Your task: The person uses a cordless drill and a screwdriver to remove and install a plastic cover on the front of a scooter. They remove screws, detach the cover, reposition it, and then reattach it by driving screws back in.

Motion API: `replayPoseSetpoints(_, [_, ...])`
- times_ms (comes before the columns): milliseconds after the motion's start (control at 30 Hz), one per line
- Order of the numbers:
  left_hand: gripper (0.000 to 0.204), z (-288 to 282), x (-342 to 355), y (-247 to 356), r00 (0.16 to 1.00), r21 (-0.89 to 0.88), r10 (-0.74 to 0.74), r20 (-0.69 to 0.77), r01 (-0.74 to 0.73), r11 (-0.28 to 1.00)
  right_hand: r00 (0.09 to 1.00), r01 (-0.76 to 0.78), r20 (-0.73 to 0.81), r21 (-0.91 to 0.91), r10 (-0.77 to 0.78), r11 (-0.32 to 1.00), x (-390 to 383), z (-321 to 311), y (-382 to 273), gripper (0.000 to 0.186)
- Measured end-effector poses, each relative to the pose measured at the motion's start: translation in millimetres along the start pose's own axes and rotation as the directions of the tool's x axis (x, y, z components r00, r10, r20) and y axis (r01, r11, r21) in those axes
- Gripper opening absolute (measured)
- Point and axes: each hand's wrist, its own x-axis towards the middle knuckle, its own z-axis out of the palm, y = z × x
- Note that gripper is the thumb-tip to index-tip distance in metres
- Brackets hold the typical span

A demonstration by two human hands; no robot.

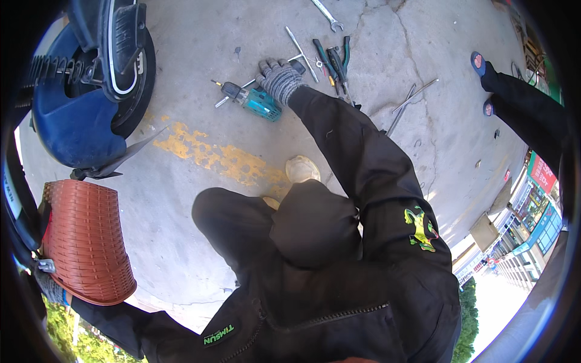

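Note:
My right hand, in a grey knit glove, reaches down to the ground with its fingers curled over the grip of a teal and black cordless drill. A slim bit sticks out of the drill's chuck toward the left. A T-handle wrench lies under the drill and the hand, its crossbar showing beyond them. At the far lower left, my gloved left hand is by a brown woven basket, near a metal clamp. The basket and the bike's parts hide most of that hand's fingers.
Pliers and other hand tools lie right of the drill. Beyond is a combination wrench; farther right lie crossed metal tools. A blue fender and wheel stand at left. Another person's sandalled feet are at the right.

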Motion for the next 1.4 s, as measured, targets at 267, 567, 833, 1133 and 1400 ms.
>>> replayPoseSetpoints(267, [0.029, -16, 1, -3, 0.998, 0.22, -0.061, 0.029, 0.053, 0.974, 0.974, -0.071, 0.223, 0.147, 0.037, 0.987, 29, -7, 5, 0.027])
replayPoseSetpoints(567, [0.033, -10, 17, -12, 0.991, 0.327, -0.061, 0.122, 0.018, 0.945, 0.927, -0.302, 0.329, 0.361, 0.182, 0.882, -32, -46, -39, 0.028])
replayPoseSetpoints(833, [0.029, 41, -61, 38, 0.917, 0.211, 0.193, -0.349, -0.124, 0.97, 0.726, -0.421, 0.677, 0.297, 0.122, 0.857, -218, -198, -47, 0.046])
replayPoseSetpoints(1133, [0.08, 11, -365, 144, 0.814, -0.057, 0.195, 0.547, -0.196, 0.979, 0.668, -0.737, 0.711, 0.593, 0.219, 0.323, -410, -308, -41, 0.063])
replayPoseSetpoints(1400, [0.085, 158, -498, 173, 0.109, -0.187, 0.176, 0.978, 0.833, 0.52, 0.793, -0.602, 0.51, 0.742, 0.334, 0.295, -289, -328, -118, 0.076])
